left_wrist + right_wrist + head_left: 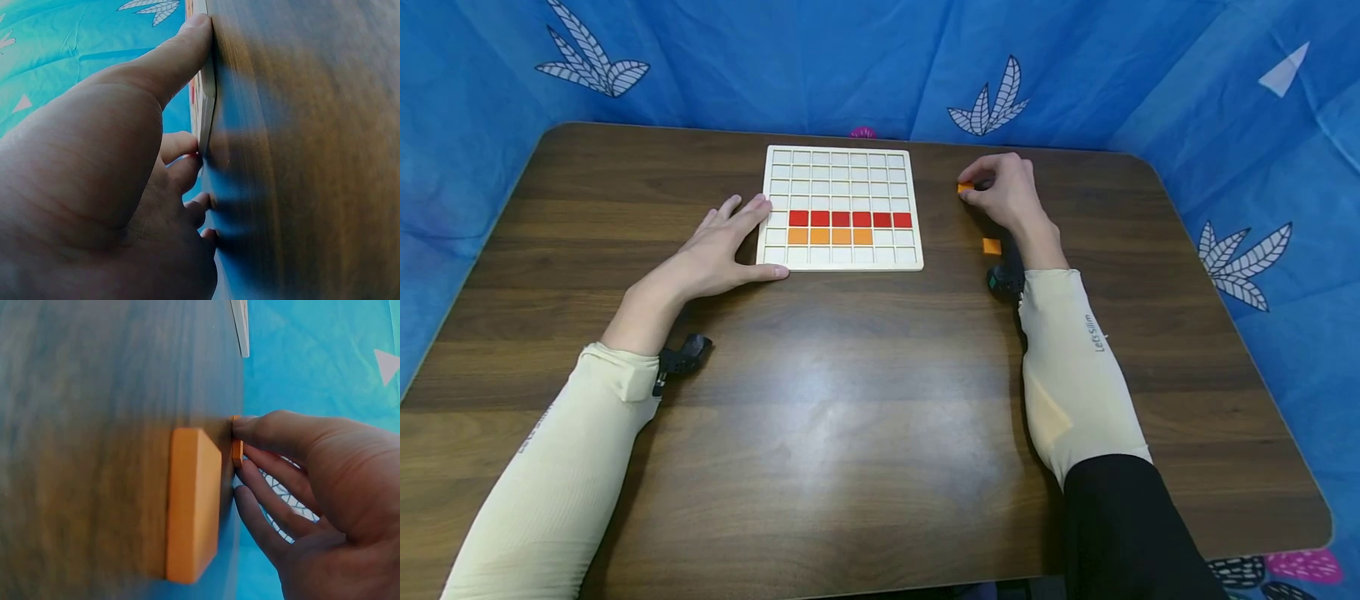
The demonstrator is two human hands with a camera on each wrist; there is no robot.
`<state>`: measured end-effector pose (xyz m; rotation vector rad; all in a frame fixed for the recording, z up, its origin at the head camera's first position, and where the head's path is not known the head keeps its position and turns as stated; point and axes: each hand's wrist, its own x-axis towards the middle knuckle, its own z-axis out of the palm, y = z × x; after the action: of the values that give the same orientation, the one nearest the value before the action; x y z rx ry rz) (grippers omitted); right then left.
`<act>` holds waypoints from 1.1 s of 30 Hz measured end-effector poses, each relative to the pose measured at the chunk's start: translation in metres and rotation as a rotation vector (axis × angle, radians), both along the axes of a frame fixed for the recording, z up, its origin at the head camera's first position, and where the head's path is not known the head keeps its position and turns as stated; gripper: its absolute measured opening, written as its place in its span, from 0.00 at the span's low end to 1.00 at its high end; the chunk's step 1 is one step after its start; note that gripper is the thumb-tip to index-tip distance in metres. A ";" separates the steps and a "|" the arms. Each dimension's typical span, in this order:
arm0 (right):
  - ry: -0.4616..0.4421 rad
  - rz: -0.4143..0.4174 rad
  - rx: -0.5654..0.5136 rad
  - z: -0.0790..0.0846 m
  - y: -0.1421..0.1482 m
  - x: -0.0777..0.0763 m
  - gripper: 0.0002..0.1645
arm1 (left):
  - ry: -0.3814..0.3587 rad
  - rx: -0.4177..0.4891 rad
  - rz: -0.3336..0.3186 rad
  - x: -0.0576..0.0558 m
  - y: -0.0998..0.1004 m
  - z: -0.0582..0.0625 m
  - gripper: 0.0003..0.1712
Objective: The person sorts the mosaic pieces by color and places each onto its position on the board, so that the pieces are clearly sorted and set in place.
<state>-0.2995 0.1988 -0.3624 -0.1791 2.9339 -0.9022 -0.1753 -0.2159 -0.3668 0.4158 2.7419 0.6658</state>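
Note:
A white gridded board lies flat at the table's far middle. One of its rows carries several red tiles; the row nearer me holds several orange tiles, with bare cells at its right end. My left hand rests against the board's left side, fingers spread, thumb on the near left corner. To the right of the board, my right hand pinches an orange tile at the tabletop. In the right wrist view, thumb and fingertips meet this tile. A second orange tile lies closer to me.
The brown wooden table has rounded corners. Blue patterned cloth hangs behind its far edge and along the sides. A dark wrist camera sits under the left forearm, and another beside the right wrist, near the loose tile.

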 end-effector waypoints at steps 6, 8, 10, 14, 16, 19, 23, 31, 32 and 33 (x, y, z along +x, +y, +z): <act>-0.002 0.011 0.007 0.000 -0.002 0.002 0.18 | -0.008 -0.005 0.003 -0.001 0.001 0.000 0.63; -0.001 0.012 0.007 -0.001 -0.001 0.002 0.18 | -0.009 -0.007 0.004 -0.001 0.001 0.000 0.63; 0.003 0.016 0.008 0.000 -0.001 0.003 0.18 | -0.009 -0.006 0.004 -0.001 0.002 0.000 0.63; 0.010 0.022 0.014 0.000 -0.001 0.003 0.18 | -0.008 -0.004 0.002 -0.001 0.002 0.000 0.63; 0.022 0.022 0.013 0.000 -0.002 0.004 0.18 | -0.008 -0.004 0.002 -0.001 0.002 0.000 0.63; 0.043 0.022 0.001 0.001 -0.004 0.005 0.18 | -0.008 -0.002 0.004 -0.001 0.002 0.000 0.63; 0.067 0.042 -0.017 0.001 -0.008 0.007 0.17 | -0.006 0.000 0.005 -0.001 0.002 0.001 0.63; 0.123 0.103 -0.039 0.003 -0.024 0.013 0.14 | -0.005 0.002 -0.003 0.000 0.000 0.002 0.63; 0.130 0.110 -0.042 0.004 -0.026 0.014 0.15 | -0.008 0.003 -0.003 0.000 0.000 0.002 0.63; 0.135 0.117 -0.045 0.004 -0.029 0.015 0.15 | -0.010 0.002 -0.004 0.000 -0.001 0.003 0.63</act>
<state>-0.2846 0.1699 -0.3583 -0.4253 2.9887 -0.9753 -0.1754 -0.2164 -0.3641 0.4170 2.7304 0.6681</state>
